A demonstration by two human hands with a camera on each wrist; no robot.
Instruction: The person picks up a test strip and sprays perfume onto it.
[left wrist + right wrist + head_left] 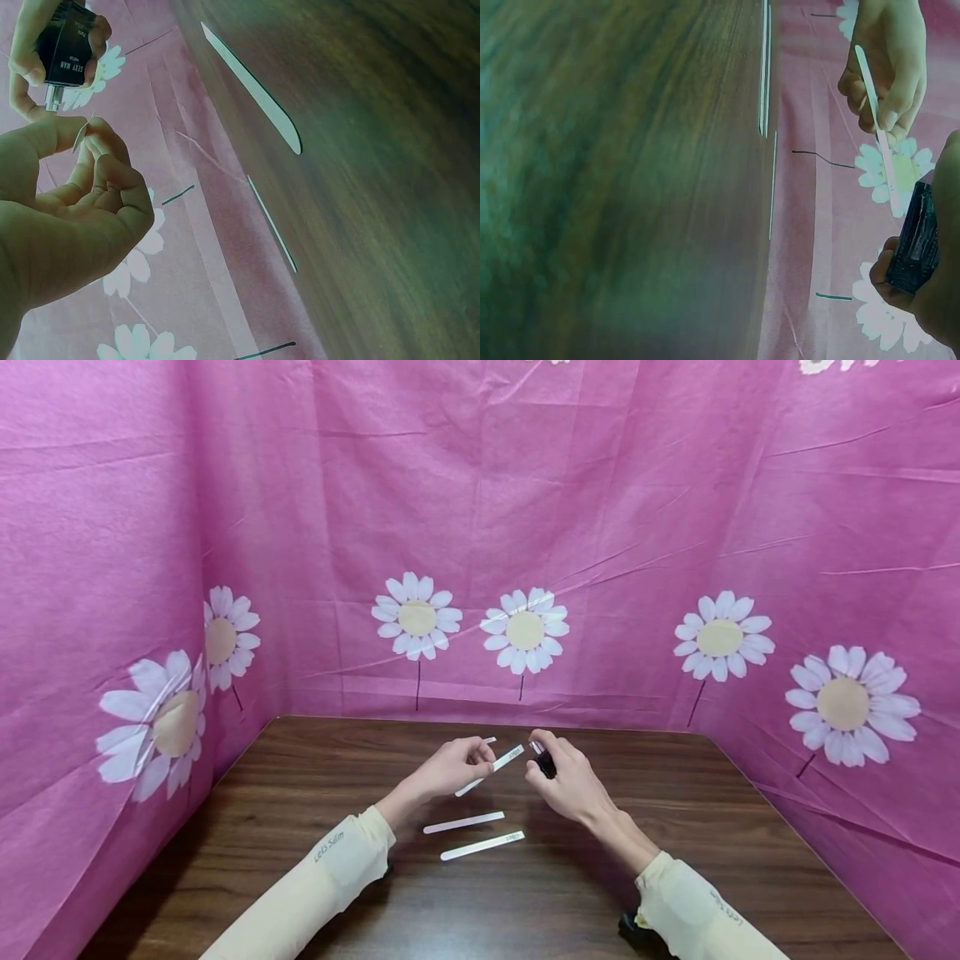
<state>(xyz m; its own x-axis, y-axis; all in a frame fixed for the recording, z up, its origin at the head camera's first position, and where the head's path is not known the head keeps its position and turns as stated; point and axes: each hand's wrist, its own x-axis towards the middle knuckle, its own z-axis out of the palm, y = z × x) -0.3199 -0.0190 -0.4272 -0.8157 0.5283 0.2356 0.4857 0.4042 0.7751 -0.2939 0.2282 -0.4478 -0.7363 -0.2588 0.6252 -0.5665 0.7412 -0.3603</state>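
My left hand (453, 767) pinches a white paper test strip (509, 757) between thumb and fingers, raised over the table. The strip slants up to the right, with small dark print near its far end. In my right hand (576, 787) is a small black perfume bottle (545, 765), gripped with the fingers around it. Its silver spray nozzle (54, 96) points toward the strip in the left wrist view, where pale lettering shows on the bottle. The right wrist view shows a gap between the bottle (915, 247) and the strip (868, 82).
Two white strips, a plain one (465, 823) and a printed one (483, 846), lie on the brown wooden table (600, 893) nearer to me. The end of another strip (490, 741) shows behind my left hand. A pink daisy-patterned cloth (615, 527) stands around the table's back and sides.
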